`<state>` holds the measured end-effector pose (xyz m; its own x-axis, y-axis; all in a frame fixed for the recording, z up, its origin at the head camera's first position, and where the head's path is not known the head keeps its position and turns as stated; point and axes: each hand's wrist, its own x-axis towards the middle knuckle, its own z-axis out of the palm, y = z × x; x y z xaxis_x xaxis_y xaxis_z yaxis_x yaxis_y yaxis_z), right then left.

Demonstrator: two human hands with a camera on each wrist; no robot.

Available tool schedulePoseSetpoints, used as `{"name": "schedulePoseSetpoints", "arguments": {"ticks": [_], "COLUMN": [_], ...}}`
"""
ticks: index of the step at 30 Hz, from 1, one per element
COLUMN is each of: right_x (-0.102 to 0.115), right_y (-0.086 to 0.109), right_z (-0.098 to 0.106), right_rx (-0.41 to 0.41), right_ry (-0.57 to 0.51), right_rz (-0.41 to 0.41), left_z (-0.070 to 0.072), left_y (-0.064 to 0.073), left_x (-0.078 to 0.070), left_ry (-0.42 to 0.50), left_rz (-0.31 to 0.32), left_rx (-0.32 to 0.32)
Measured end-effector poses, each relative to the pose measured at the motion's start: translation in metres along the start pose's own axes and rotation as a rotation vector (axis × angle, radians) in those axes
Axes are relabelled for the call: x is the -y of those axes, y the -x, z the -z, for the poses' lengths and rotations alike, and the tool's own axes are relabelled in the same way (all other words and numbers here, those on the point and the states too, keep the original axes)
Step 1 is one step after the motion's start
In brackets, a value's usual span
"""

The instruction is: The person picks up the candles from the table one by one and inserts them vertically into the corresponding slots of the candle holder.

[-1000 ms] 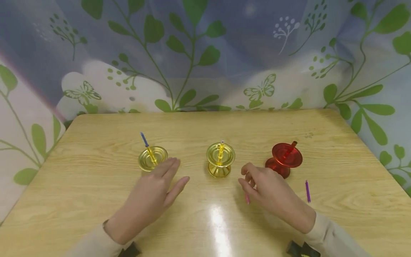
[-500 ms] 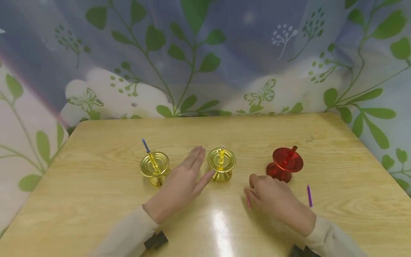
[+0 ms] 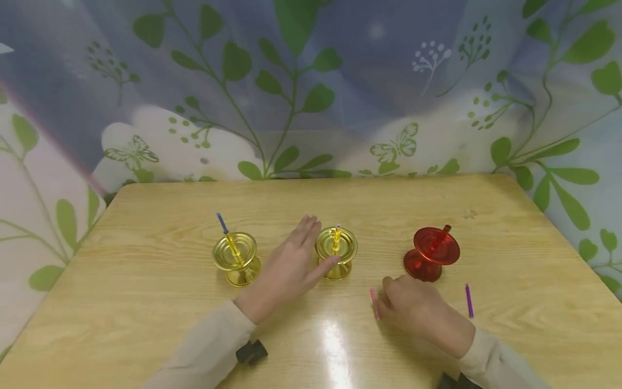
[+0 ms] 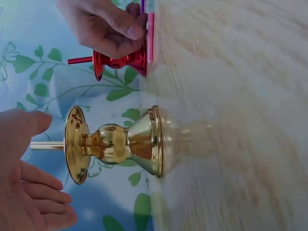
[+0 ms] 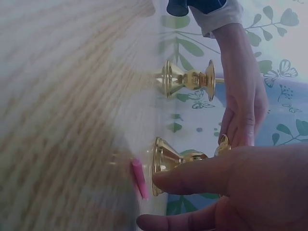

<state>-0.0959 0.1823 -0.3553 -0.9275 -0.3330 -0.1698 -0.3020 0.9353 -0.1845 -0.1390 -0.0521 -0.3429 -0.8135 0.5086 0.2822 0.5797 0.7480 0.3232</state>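
In the head view my left hand [image 3: 291,262] is spread beside the middle gold candle holder [image 3: 344,246], its fingers straight at the dish's left side and its thumb over the front rim. The left wrist view shows that holder upright, its bare stem between thumb and fingers. My right hand [image 3: 420,308] is low at the table beside a small pink candle [image 3: 373,298]. In the right wrist view, a gap separates thumb and forefinger, and the pink candle [image 5: 138,177] lies on the table just beyond them. A red candle holder [image 3: 430,248] stands behind this hand.
To the left stands another gold candle holder [image 3: 243,275], with a blue candle [image 3: 222,222] leaning in its stem. A purple candle [image 3: 469,300] lies on the wooden table [image 3: 165,227] at the right. A leaf-patterned cloth [image 3: 301,129] hangs behind the table's far edge.
My left hand has moved right, from the left gold holder to the middle one. My right hand has lowered slightly by the pink candle. The view has tilted up a little.
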Motion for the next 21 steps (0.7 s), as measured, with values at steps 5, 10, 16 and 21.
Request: {"name": "schedulePoseSetpoints", "arguments": {"ticks": [5,10,16,21], "right_x": [0.0011,0.0036,0.0024,0.0020], "right_y": [0.0002,0.0006,0.0019,0.0030], "right_z": [-0.0001,-0.0019,-0.0011,0.0007], "right_rx": [0.007,0.014,0.002,0.007], "right_ry": [0.001,-0.009,0.006,0.001], "right_rz": [0.002,0.004,-0.002,-0.005], "left_z": [-0.0025,-0.0051,-0.0050,-0.0033], "left_y": [-0.0015,-0.0012,-0.0007,-0.0001], "left_x": [-0.0009,-0.0020,-0.0042,-0.0053], "left_ry": [-0.027,-0.076,-0.105,-0.109], "left_rz": [0.005,0.024,0.046,0.044], "left_rx": [0.025,0.050,0.095,0.109]}}
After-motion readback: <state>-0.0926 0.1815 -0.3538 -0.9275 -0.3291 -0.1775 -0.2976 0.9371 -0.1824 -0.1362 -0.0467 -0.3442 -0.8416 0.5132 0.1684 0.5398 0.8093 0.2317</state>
